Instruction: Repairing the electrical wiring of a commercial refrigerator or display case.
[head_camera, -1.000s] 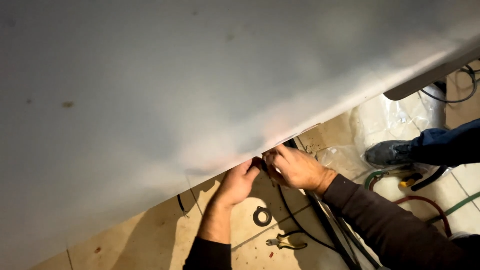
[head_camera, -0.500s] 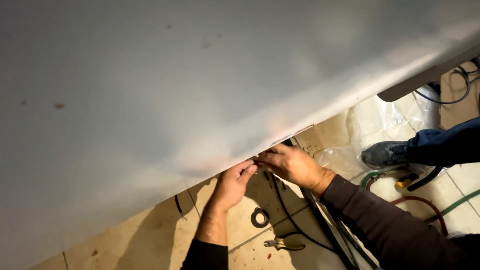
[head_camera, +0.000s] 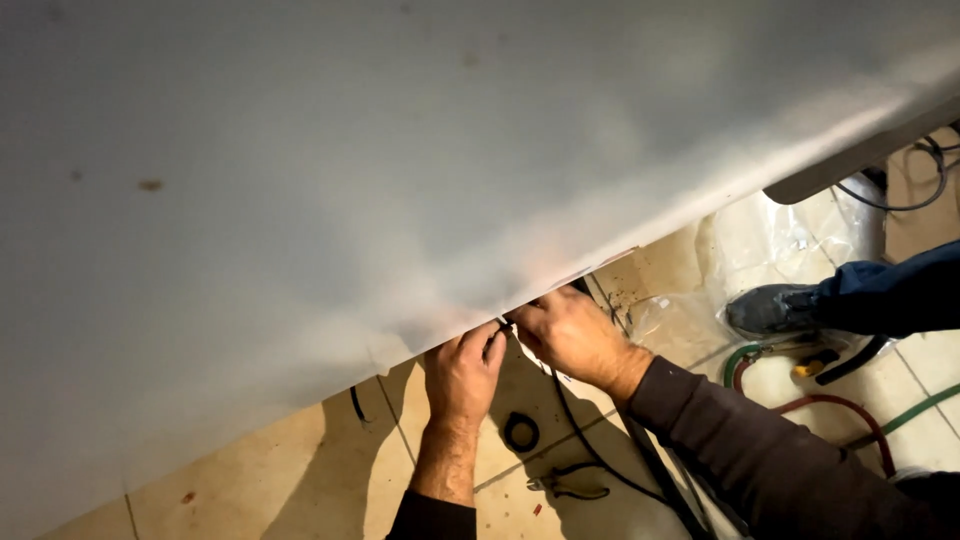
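My left hand (head_camera: 463, 372) and my right hand (head_camera: 568, 333) meet at the lower edge of a large grey-white panel (head_camera: 350, 170) that fills most of the view. Both hands pinch something small and dark at that edge (head_camera: 503, 325); it looks like a thin black cable or tie. A black cable (head_camera: 575, 430) runs from under my right hand down to the tiled floor. My fingertips are partly hidden behind the panel's edge.
On the beige tiled floor (head_camera: 300, 470) lie a roll of black tape (head_camera: 521, 432) and pliers (head_camera: 568, 487). Another person's shoe (head_camera: 775, 308) and blue trouser leg stand at right on clear plastic sheeting. Green and red hoses (head_camera: 850, 410) curl nearby.
The view has shifted slightly. My left hand has come closer to the right hand, and both now meet at the panel's edge.
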